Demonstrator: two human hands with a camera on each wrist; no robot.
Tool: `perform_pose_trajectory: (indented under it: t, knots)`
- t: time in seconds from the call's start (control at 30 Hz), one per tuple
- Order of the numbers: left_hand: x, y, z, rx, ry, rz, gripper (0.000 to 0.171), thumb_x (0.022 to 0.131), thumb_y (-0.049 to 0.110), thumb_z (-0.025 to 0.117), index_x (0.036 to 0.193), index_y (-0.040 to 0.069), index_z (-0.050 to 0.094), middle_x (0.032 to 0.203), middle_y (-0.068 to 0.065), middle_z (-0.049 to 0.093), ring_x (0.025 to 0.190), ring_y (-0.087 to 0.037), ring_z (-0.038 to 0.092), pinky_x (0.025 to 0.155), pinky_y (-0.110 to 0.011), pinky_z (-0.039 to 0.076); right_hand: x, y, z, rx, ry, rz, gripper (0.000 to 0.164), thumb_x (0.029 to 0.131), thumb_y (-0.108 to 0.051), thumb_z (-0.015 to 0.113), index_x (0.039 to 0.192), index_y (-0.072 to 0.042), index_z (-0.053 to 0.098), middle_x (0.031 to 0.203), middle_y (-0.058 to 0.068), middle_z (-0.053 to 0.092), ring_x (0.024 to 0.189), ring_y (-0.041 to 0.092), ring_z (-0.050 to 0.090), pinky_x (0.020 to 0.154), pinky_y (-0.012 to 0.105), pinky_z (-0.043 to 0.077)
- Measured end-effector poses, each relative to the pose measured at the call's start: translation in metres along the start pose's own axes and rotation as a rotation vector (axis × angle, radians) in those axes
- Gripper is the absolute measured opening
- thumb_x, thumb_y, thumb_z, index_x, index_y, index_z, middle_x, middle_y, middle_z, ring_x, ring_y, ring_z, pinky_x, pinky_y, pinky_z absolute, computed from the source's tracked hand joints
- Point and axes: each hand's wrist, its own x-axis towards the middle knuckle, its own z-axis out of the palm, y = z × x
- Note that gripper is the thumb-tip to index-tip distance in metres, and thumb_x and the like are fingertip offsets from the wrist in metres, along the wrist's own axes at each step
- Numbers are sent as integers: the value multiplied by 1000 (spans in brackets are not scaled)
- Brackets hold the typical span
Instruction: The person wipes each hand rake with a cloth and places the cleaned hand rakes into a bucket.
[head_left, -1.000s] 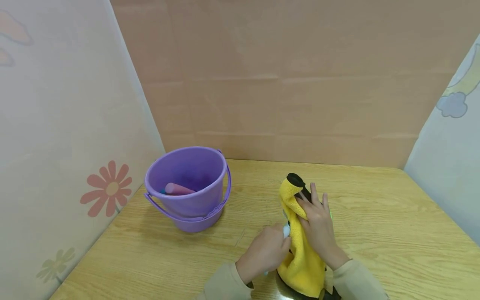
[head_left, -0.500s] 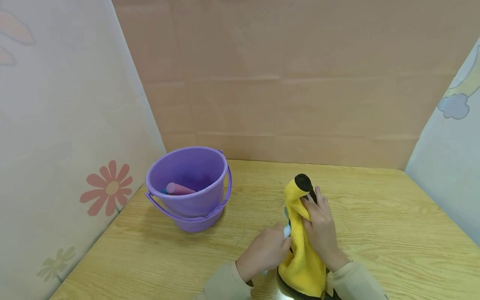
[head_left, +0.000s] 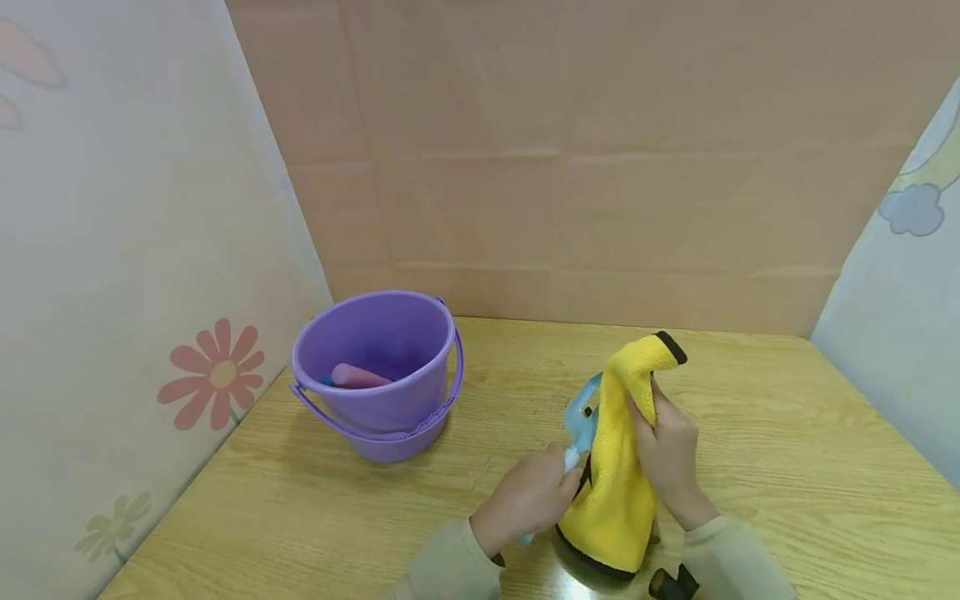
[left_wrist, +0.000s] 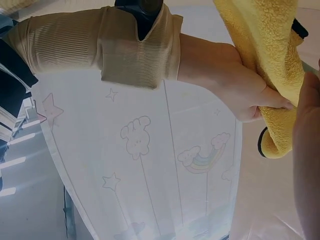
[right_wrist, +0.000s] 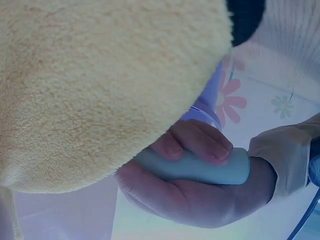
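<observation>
My left hand (head_left: 528,500) grips a light-blue plastic toy tool (head_left: 581,421) by its handle; the tool's head has an opening in it, and its exact kind is unclear. In the right wrist view, fingers wrap around the blue handle (right_wrist: 200,167). A yellow fleecy cloth (head_left: 618,500) with black edging hangs down over one side of the tool's head. My right hand (head_left: 670,446) pinches the cloth near its upper end, whose corner flops to the right. The left wrist view shows the right thumb pressed on the cloth (left_wrist: 277,125). Part of the tool is hidden behind it.
A purple bucket (head_left: 397,450) stands on the wooden table (head_left: 787,467) at the left, its handle hanging down in front. Inside lie a pink cylindrical thing (head_left: 358,377) and something blue. A brown wall rises behind the table, with pale decorated panels at both sides.
The right hand has moved right and its fingers have curled onto the cloth. The cloth's top has swung right, uncovering more of the blue tool's head. The left hand has hardly moved.
</observation>
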Motion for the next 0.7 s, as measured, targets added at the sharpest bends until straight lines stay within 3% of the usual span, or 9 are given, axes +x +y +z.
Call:
perform_pose_trajectory:
  t: [0.2, 0.3, 0.4, 0.47, 0.53, 0.6, 0.63, 0.7]
  knots:
    - [1, -2, -1, 2, 9, 6, 24, 98, 19, 43, 83, 0, 46, 51, 3, 34, 34, -6, 31, 30, -17, 26, 2, 2, -4, 11, -2, 107, 12, 82, 5, 61, 73, 10, 55, 56, 14, 54, 48, 2, 42, 42, 15, 37]
    - [1, -4, -2, 5, 22, 6, 24, 98, 18, 43, 85, -2, 47, 51, 3, 35, 35, -6, 31, 30, -17, 26, 3, 3, -7, 32, -13, 173, 14, 85, 6, 58, 72, 10, 52, 56, 13, 52, 49, -4, 42, 42, 12, 36]
    - [0, -6, -2, 11, 29, -9, 22, 97, 16, 44, 85, -2, 47, 52, 2, 37, 36, -7, 33, 30, -17, 27, 6, 3, -11, 46, 9, 216, 10, 87, 5, 54, 85, 15, 54, 60, 14, 50, 54, -6, 39, 49, 10, 36]
    - [0, -7, -3, 9, 28, -21, 21, 96, 15, 45, 85, -2, 47, 53, 1, 37, 37, -8, 33, 30, -18, 28, 9, 3, -13, 72, 42, 225, 16, 88, 6, 52, 98, 19, 53, 70, 21, 52, 62, -6, 40, 73, 15, 43]
    - [-1, -7, -3, 10, 26, -29, 20, 95, 15, 47, 86, -3, 47, 54, 1, 38, 37, -8, 34, 30, -18, 28, 11, 3, -15, 78, 67, 221, 24, 88, 6, 51, 109, 19, 51, 84, 28, 53, 72, -6, 39, 79, 18, 39]
    - [-1, -8, -3, 5, 21, -27, 21, 95, 14, 47, 88, -5, 48, 54, 0, 39, 37, -8, 34, 30, -19, 29, 11, 1, -15, 85, 80, 198, 24, 88, 7, 51, 108, 19, 51, 91, 30, 53, 78, -5, 38, 81, 19, 38]
    - [-1, -9, -3, 2, 19, -23, 21, 95, 14, 47, 88, -5, 48, 53, 0, 39, 37, -8, 34, 30, -19, 29, 10, 0, -15, 97, 75, 188, 19, 87, 7, 51, 102, 19, 52, 92, 30, 53, 79, -5, 39, 78, 18, 39]
    - [-1, -9, -4, 1, 14, -20, 22, 95, 14, 46, 92, -8, 48, 52, 0, 39, 36, -8, 34, 30, -19, 28, 8, -4, -14, 118, 49, 158, 9, 86, 9, 53, 91, 16, 53, 81, 22, 53, 73, -4, 39, 59, 14, 34]
